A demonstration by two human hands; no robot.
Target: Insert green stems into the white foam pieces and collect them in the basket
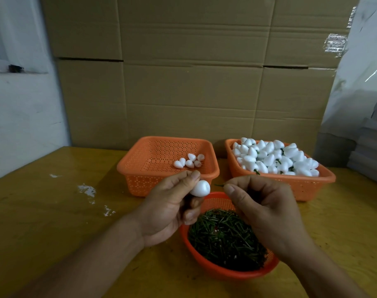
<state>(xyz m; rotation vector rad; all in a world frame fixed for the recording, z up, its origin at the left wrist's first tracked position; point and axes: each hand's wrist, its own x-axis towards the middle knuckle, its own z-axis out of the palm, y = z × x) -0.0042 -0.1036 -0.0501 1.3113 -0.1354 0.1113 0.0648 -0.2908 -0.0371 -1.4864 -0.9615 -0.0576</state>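
My left hand (170,208) pinches a white foam piece (201,187) between thumb and fingers above the table. My right hand (262,203) pinches a thin green stem (219,185) whose tip points left at the foam, a short gap apart. Below both hands sits a round orange bowl (215,271) full of green stems (224,237). Behind on the left, a square orange basket (140,166) holds several plain foam pieces (189,161). The orange basket on the right (307,186) is heaped with foam pieces (275,158), some showing green stems.
The yellow-brown table (54,211) carries white smears (86,189) left of the baskets. Flattened cardboard (194,82) stands upright behind the baskets. A white wall lies to the left and grey stacked material (372,147) to the right.
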